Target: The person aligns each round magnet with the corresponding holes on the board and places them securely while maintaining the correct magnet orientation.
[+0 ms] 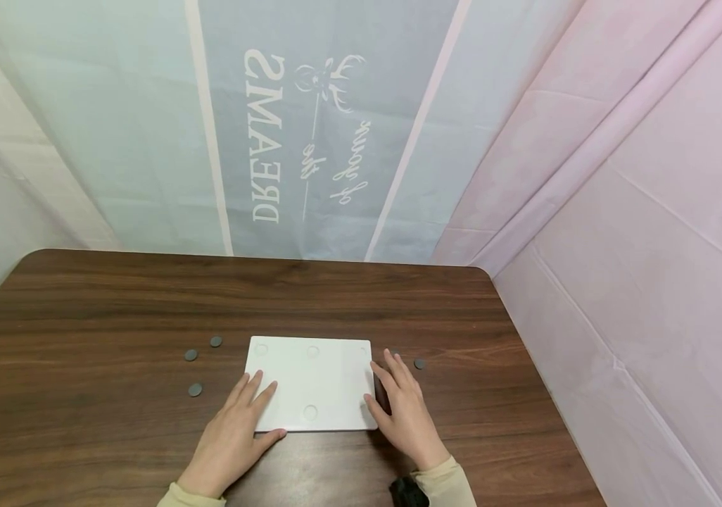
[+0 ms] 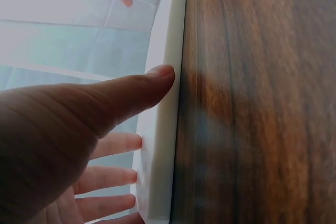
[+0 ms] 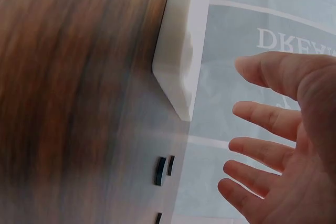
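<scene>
A white rectangular board (image 1: 336,380) with shallow round recesses lies flat on the table. My left hand (image 1: 229,440) is at its near left corner, fingers straight and spread over the surface. In the left wrist view, the thumb (image 2: 149,85) lies along the board's thick front edge (image 2: 163,156). My right hand (image 1: 404,412) is at the board's right edge with spread fingers. In the right wrist view that hand (image 3: 273,140) holds nothing and its fingers look raised off the board (image 3: 176,51).
Three small dark grey discs (image 1: 195,389) lie left of the board. To its right lies another grey disc (image 1: 420,364), with one more partly behind the right fingers. The wooden table (image 1: 82,422) ends at a printed curtain (image 1: 336,232) behind and a pale curtain at right.
</scene>
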{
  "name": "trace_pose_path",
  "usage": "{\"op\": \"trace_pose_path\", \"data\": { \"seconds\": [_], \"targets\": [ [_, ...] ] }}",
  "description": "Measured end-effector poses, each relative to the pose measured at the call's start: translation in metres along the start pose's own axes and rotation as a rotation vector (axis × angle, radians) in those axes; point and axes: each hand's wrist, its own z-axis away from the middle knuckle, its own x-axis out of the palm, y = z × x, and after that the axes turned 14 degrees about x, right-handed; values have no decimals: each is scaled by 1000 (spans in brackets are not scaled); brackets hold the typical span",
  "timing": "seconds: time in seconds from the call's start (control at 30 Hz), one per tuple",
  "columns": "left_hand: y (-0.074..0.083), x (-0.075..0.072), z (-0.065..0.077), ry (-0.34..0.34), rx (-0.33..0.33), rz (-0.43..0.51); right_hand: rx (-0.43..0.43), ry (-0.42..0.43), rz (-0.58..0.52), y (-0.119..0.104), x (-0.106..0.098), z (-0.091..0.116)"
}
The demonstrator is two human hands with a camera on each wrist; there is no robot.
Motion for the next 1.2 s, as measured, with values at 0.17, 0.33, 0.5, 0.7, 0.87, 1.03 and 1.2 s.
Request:
{"op": "trace_pose_path", "data": {
  "seconds": [0.17, 0.33, 0.5, 0.7, 0.87, 1.03, 1.2],
  "targets": [
    [1, 0, 0, -5, -14, 0, 25, -5, 17, 5, -2, 1],
    [2, 1, 0, 3, -18, -9, 69, -35, 27, 8, -2, 2],
    [3, 2, 0, 14, -18, -17, 111, -42, 63, 11, 0, 3],
    [2, 3, 0, 15, -17, -19, 157, -51, 115, 16, 2, 4],
    [2, 3, 0, 13, -14, -18, 172, -60, 120, 17, 1, 4],
    [2, 3, -1, 17, -8, -21, 160, -41, 143, 18, 0, 4],
    [2, 2, -1, 13, -7, -18, 143, -18, 172, 18, 2, 3]
  ]
}}
